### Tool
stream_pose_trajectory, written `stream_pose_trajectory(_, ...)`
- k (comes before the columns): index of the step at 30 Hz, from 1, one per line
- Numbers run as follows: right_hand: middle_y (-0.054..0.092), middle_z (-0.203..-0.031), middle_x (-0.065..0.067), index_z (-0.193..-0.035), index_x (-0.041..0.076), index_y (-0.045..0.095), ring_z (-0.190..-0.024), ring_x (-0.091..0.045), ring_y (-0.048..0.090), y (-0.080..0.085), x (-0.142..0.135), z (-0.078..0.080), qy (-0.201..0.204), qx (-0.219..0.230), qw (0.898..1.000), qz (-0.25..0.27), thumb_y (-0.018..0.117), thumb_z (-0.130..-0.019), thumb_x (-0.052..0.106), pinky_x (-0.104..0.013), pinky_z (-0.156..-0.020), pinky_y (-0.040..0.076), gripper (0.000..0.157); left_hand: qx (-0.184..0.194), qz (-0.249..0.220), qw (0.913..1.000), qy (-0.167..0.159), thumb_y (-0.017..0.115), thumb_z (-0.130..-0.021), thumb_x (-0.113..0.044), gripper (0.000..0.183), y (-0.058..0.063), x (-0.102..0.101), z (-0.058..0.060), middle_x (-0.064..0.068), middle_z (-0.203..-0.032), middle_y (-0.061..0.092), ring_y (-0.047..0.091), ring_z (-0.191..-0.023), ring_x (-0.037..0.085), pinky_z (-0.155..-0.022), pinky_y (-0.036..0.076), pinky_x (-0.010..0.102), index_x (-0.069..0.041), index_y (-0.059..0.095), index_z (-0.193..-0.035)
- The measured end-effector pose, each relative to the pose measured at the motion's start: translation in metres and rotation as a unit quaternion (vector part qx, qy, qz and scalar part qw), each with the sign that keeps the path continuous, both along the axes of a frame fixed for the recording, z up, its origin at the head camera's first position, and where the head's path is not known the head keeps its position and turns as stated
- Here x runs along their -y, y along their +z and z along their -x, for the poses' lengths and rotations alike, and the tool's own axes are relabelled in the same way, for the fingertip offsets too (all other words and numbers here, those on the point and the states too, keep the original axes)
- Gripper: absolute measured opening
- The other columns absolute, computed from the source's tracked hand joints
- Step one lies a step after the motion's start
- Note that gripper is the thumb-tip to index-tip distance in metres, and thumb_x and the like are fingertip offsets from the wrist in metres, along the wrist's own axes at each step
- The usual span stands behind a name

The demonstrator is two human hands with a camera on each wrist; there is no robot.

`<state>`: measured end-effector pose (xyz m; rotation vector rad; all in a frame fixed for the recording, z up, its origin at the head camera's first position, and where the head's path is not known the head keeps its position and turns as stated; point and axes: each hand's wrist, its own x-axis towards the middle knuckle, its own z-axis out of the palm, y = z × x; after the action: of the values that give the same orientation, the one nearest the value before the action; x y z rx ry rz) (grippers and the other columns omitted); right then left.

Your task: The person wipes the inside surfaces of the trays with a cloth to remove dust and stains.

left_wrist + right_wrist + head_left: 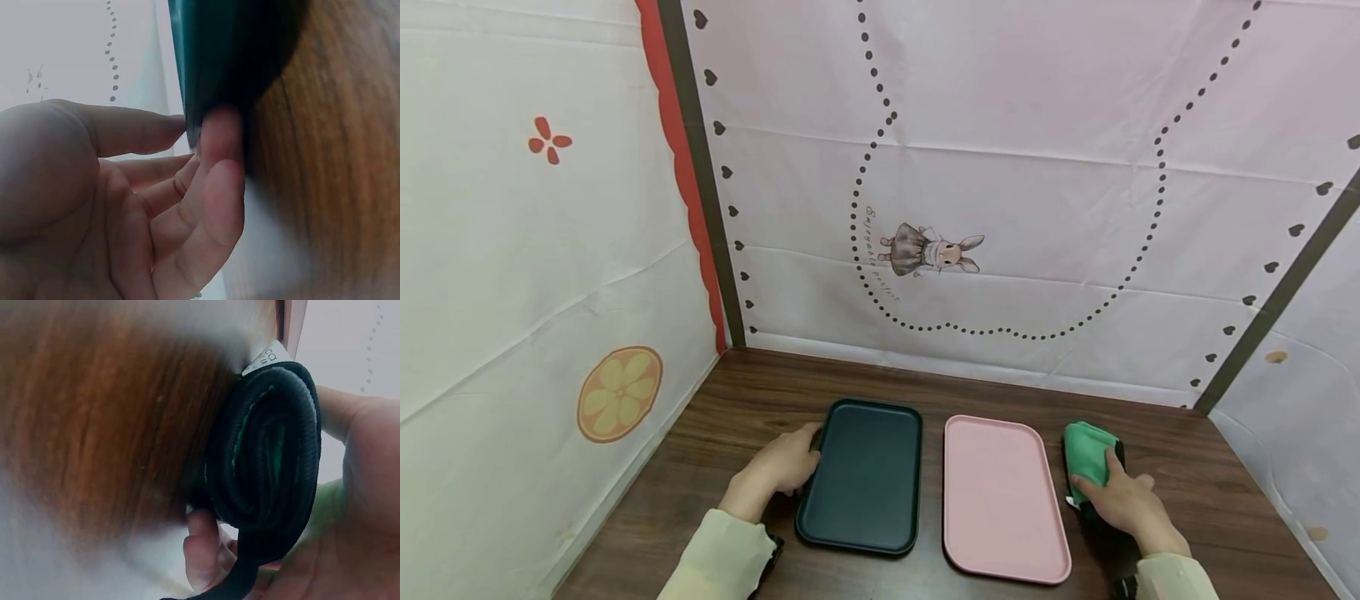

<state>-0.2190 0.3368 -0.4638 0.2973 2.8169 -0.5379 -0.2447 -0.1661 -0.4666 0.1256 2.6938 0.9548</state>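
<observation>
At the left edge of a dark teal tray (861,479) is my left hand (782,462). In the left wrist view the thumb lies at the rim of the tray (206,50) and curled fingertips reach to its underside, pinching the edge. My right hand (1123,500) holds a rolled-up green cloth bundle (1086,454) with black edging, thumb on one side and fingers on the other. The right wrist view shows the end of the cloth roll (262,450), its black layers wound in a spiral, with a black strap (244,569) and a small white label (265,357).
A pink tray (1003,500) lies between the teal tray and the cloth bundle. All stand on a dark wooden table (760,383). Printed fabric walls (1037,208) close off the back and both sides.
</observation>
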Motion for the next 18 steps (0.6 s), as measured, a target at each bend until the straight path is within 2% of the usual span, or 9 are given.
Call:
stream_pose_trajectory(3,0.035,-0.131,-0.06,-0.157,-0.016,0.008,-0.115,-0.071,0.05,-0.003,-0.0027,0.0021,0.015,-0.006,1.0,-0.003,0.05,-0.1,0.064,-0.075,-0.093,0.047,0.107,0.002,-0.005,1.0,0.0,0.047,-0.108,-0.014,0.056,-0.0026,0.0003,0.0017,0.01,-0.061,0.063,0.06,-0.049,0.024,-0.047,0.051,0.035,-0.004,0.034,-0.161)
stream_pose_trajectory(6,0.038,-0.138,-0.056,-0.156,-0.019,0.008,-0.124,-0.071,0.046,-0.0054,-0.0045,0.0046,0.031,-0.015,0.999,-0.007,0.049,-0.103,0.059,-0.074,-0.096,0.046,0.103,0.006,-0.006,1.0,-0.002,0.047,-0.108,-0.015,0.056,-0.0034,0.0009,0.0021,0.01,-0.061,0.063,0.06,-0.049,0.024,-0.048,0.051,0.035,-0.004,0.033,-0.162)
stream_pose_trajectory(14,0.036,-0.147,-0.05,-0.156,-0.019,0.01,-0.129,-0.069,0.044,-0.0059,-0.009,0.007,0.04,-0.012,0.999,0.012,0.048,-0.105,0.056,-0.075,-0.1,0.043,0.098,0.009,0.0,0.9999,-0.014,0.046,-0.109,-0.016,0.056,-0.0018,0.0019,0.0014,0.009,-0.063,0.063,0.06,-0.051,0.023,-0.05,0.052,0.036,-0.003,0.032,-0.162)
stream_pose_trajectory(16,0.036,-0.147,-0.049,-0.156,-0.018,0.011,-0.127,-0.069,0.045,-0.0057,-0.0098,0.0066,0.038,-0.012,0.999,0.013,0.047,-0.105,0.057,-0.075,-0.099,0.044,0.098,0.008,0.003,0.9998,-0.016,0.046,-0.109,-0.016,0.056,-0.002,0.0018,0.0016,0.009,-0.062,0.063,0.06,-0.052,0.023,-0.05,0.051,0.036,-0.003,0.032,-0.162)
stream_pose_trajectory(18,0.051,-0.135,-0.047,-0.157,-0.018,0.01,-0.113,-0.06,0.061,-0.0062,-0.0105,0.0059,0.036,-0.012,0.999,0.022,0.047,-0.105,0.056,-0.067,-0.092,0.052,0.097,0.01,0.004,0.9998,-0.016,0.046,-0.109,-0.016,0.056,-0.0023,0.0015,0.002,0.009,-0.062,0.063,0.06,-0.051,0.023,-0.049,0.05,0.035,-0.003,0.032,-0.162)
